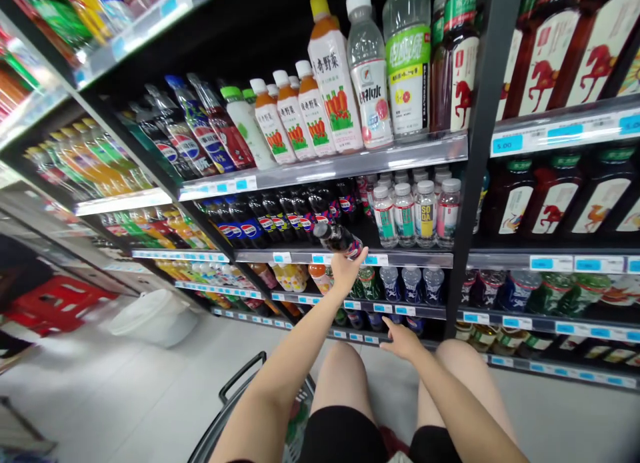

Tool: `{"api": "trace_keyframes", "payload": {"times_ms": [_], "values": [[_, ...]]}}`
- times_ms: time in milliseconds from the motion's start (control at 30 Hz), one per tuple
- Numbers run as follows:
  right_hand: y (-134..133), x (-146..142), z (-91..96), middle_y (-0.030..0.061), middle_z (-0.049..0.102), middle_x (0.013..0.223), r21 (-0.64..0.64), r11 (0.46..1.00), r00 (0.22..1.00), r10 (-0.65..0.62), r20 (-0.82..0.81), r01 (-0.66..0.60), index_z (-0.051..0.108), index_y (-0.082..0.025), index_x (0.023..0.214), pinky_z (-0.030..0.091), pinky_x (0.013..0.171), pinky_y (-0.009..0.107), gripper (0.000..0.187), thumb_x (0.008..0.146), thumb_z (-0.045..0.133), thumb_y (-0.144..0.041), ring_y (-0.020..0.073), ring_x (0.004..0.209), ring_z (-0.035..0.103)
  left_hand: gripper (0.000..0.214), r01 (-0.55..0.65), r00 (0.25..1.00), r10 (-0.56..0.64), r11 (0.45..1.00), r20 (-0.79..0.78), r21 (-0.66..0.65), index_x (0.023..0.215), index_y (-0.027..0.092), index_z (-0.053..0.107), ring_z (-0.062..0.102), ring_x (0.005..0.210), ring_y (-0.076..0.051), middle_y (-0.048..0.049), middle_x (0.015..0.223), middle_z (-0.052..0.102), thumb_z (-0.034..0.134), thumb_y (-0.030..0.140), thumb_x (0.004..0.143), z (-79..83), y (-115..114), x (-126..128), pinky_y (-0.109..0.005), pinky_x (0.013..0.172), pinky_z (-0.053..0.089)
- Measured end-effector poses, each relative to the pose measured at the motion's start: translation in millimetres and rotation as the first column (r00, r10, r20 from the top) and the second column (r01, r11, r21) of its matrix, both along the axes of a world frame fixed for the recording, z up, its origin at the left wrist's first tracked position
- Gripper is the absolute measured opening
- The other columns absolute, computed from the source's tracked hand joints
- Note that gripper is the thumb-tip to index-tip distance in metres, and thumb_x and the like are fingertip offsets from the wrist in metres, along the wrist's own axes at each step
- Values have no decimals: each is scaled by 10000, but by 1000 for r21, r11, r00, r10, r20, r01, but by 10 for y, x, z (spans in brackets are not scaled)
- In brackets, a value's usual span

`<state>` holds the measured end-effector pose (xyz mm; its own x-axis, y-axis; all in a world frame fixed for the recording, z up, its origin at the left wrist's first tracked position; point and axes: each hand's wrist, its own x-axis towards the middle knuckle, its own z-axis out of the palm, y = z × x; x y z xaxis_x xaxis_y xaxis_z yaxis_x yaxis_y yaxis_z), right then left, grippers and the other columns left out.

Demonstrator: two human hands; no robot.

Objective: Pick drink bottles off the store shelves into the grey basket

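The left hand (345, 271) is up at the middle shelf (415, 257), fingers clamped around a dark cola bottle (336, 237) from underneath. The bottle lies almost flat, its long axis running left to right along the shelf's front edge. The cap end points left and a touch upward, and the labelled base end points right, tucked into the grip. It hangs just in front of the shelf lip, close to the row of upright cola bottles (280, 217) standing further back. To the right on the same shelf, white-capped soda bottles (417, 213) stand upright, well clear of it. Down low, the right hand (403, 341) hovers near the price strip (395, 310) of a lower shelf, fingers loosely apart, index stretched forward, gripping nothing. The person's bare knees sit near the camera, and a shopping basket (240, 386) with a black handle rests on the floor at near left. Far left, a white bucket (153, 316) sits beside red crates (55, 301).
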<state>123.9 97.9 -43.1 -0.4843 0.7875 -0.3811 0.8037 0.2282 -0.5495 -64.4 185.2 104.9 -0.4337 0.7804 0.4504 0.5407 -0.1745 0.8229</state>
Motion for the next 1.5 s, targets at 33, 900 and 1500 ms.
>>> {"api": "trace_keyframes", "payload": {"times_ms": [33, 900, 1500], "values": [[20, -32, -24, 127, 709, 1160, 5, 1000, 1000, -5, 17, 5, 353, -167, 1560, 477, 869, 351, 836, 816, 688, -350, 276, 1067, 657, 333, -42, 999, 41, 999, -19, -18, 869, 184, 682, 727, 900, -284, -90, 855, 757, 797, 468, 739, 46, 104, -22, -389, 913, 538], [251, -266, -287, 75, 759, 1054, 4, 1000, 1000, 1, 20, -1, 689, -210, 1262, 502, 860, 293, 474, 796, 691, -297, 241, 1040, 696, 682, -159, 959, 174, 984, -225, 83, 1364, 78, 433, 535, 1286, -336, -236, 1330, 505, 743, 393, 845, -220, 1248, -292, -453, 1099, 449], [160, -363, -259, 122, 725, 1180, -97, 993, 986, 74, 148, -59, 670, -210, 1307, 500, 963, 373, 518, 805, 708, -333, 296, 1127, 672, 794, -33, 970, 50, 997, -238, 73, 1581, 10, 108, 293, 1514, -326, -283, 1607, 263, 520, 166, 920, -204, 1221, -273, -435, 1227, 337]]}}
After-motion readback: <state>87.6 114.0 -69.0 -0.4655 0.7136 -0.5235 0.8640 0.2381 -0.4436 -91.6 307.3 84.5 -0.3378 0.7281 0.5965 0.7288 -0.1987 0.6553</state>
